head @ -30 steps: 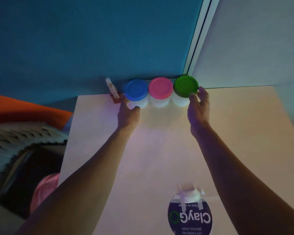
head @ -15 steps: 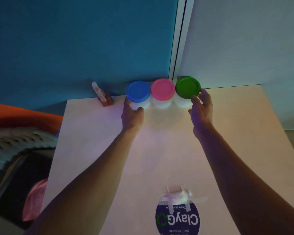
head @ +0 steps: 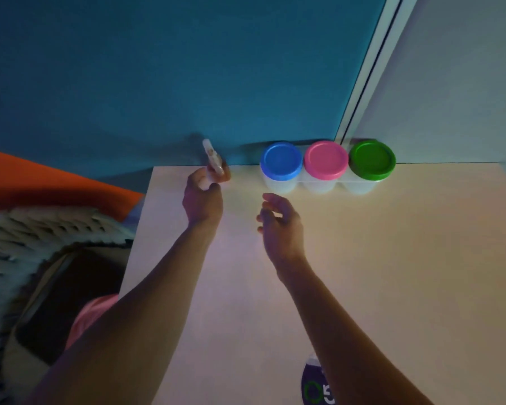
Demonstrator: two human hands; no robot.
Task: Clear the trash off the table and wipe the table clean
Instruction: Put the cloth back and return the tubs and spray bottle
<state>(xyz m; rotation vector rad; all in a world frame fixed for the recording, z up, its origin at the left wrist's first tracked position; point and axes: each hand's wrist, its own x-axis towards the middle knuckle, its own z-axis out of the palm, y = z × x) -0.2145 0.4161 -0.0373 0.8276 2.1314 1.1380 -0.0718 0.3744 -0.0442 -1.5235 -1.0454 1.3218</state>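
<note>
Head: three round smooth-lidded tubs (head: 326, 168).

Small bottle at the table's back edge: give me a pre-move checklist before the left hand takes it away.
1. Left hand at the small bottle: ok, fingertips right at its base.
2. Firm grip on it: cannot tell, the picture is blurred there.
3. Bottle upright: not ok, it leans left.
4. Right hand free: ok, open, holds nothing, above the table.
5. Three lidded tubs out of the way: ok, in a row to the right of the bottle, apart from both hands.
6. Purple sticker at the near edge: not ok, still on the table.
</note>
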